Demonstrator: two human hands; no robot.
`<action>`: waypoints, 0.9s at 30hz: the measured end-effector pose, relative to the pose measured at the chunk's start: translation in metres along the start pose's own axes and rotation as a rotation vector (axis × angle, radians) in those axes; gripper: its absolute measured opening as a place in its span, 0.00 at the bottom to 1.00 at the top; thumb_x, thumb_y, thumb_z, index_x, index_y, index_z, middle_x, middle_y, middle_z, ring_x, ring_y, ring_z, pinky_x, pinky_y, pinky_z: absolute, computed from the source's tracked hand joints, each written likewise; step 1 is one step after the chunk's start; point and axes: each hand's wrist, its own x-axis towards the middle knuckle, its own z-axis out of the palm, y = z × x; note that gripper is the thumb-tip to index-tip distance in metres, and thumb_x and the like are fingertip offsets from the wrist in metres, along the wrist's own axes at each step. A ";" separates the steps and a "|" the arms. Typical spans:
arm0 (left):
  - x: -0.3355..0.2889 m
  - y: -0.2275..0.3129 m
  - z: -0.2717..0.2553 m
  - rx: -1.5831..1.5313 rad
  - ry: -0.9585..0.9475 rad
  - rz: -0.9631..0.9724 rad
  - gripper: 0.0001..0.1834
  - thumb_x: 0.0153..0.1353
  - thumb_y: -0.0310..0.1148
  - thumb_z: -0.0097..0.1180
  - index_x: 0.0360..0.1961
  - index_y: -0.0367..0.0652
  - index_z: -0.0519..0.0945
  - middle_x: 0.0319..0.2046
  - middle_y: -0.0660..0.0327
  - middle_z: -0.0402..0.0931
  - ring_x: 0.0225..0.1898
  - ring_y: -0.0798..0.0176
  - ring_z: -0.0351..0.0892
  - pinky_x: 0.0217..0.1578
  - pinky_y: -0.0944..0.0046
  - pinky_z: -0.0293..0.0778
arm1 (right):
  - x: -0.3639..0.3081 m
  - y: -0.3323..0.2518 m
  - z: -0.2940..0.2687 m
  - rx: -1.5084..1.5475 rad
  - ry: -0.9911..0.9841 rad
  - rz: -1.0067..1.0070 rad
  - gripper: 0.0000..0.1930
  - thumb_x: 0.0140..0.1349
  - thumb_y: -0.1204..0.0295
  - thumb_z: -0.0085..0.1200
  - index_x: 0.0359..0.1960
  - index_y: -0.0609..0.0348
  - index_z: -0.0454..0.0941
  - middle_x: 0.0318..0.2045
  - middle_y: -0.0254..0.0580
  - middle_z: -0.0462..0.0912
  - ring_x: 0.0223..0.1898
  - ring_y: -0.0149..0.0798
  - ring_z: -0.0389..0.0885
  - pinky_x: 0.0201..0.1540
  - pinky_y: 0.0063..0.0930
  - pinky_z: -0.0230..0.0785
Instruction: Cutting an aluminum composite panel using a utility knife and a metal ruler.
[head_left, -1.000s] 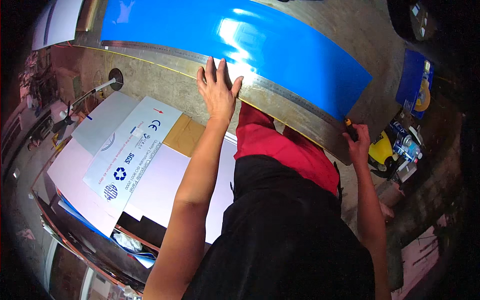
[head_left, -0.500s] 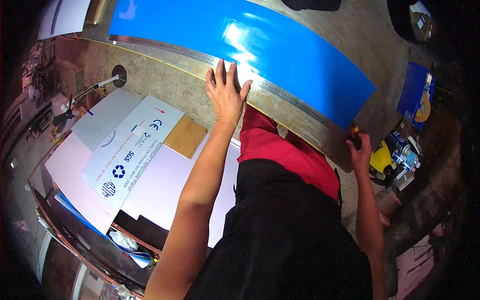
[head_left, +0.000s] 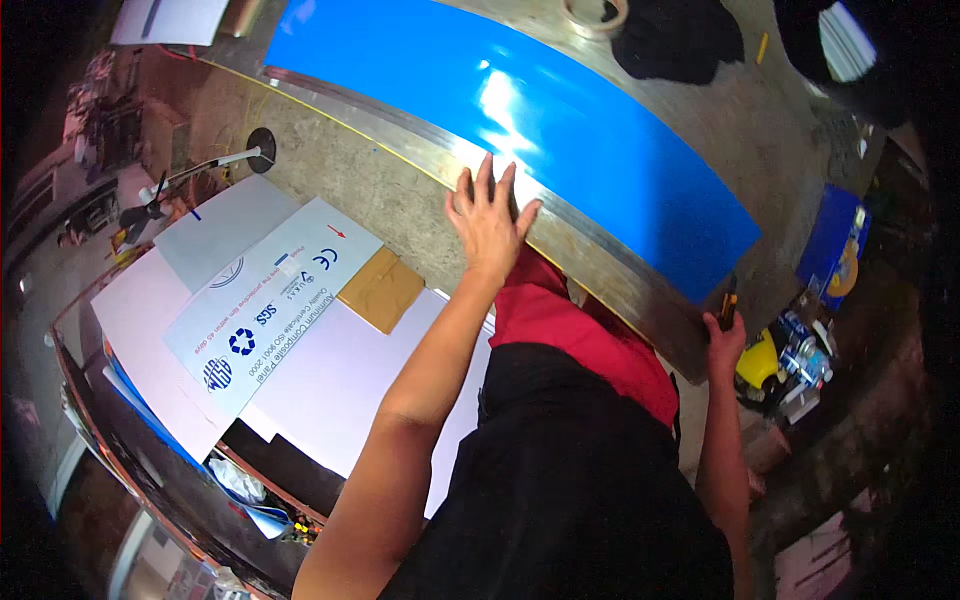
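Note:
A long glossy blue sheet (head_left: 600, 165) lies across the metal-topped table (head_left: 790, 150). A long metal ruler (head_left: 400, 118) runs along the sheet's near edge. My left hand (head_left: 488, 225) rests with spread fingers on the ruler, near the middle of its length. At the sheet's right corner, my right hand (head_left: 727, 348) is closed round a utility knife (head_left: 730, 303) with an orange and black handle. The knife points away from me, just beyond the sheet's corner. Its blade is too small to make out.
White panels (head_left: 330, 390) and a brown cardboard piece (head_left: 382, 290) lie at the lower left. Right of the table are a yellow container (head_left: 757, 362), plastic bottles (head_left: 808, 358) and a tape roll (head_left: 845, 272). Black cloth (head_left: 680, 40) and another roll (head_left: 595, 18) lie at the far side.
The view has shifted, bringing more of the table's far side into sight. My right hand has turned so more of the knife shows, slightly away from the sheet's corner. My left hand stays on the ruler.

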 end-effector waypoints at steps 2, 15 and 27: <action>0.003 -0.005 -0.008 -0.078 0.003 -0.035 0.36 0.65 0.54 0.66 0.71 0.52 0.74 0.75 0.52 0.62 0.74 0.42 0.58 0.70 0.35 0.49 | -0.001 -0.012 -0.004 0.044 -0.032 -0.003 0.26 0.61 0.64 0.74 0.51 0.72 0.78 0.40 0.47 0.85 0.43 0.41 0.81 0.51 0.37 0.73; 0.125 -0.182 -0.040 -0.214 0.336 -0.304 0.31 0.71 0.41 0.59 0.74 0.51 0.70 0.76 0.44 0.56 0.76 0.37 0.55 0.75 0.38 0.52 | 0.002 0.026 -0.005 0.138 -0.147 0.200 0.43 0.65 0.63 0.73 0.71 0.79 0.62 0.54 0.52 0.78 0.53 0.44 0.77 0.59 0.36 0.70; 0.141 -0.208 -0.024 -0.141 0.261 -0.200 0.26 0.71 0.46 0.59 0.69 0.63 0.78 0.77 0.51 0.58 0.77 0.35 0.53 0.75 0.32 0.48 | 0.001 0.003 -0.020 0.091 -0.064 0.204 0.33 0.65 0.70 0.71 0.68 0.69 0.68 0.47 0.38 0.81 0.46 0.37 0.77 0.52 0.32 0.72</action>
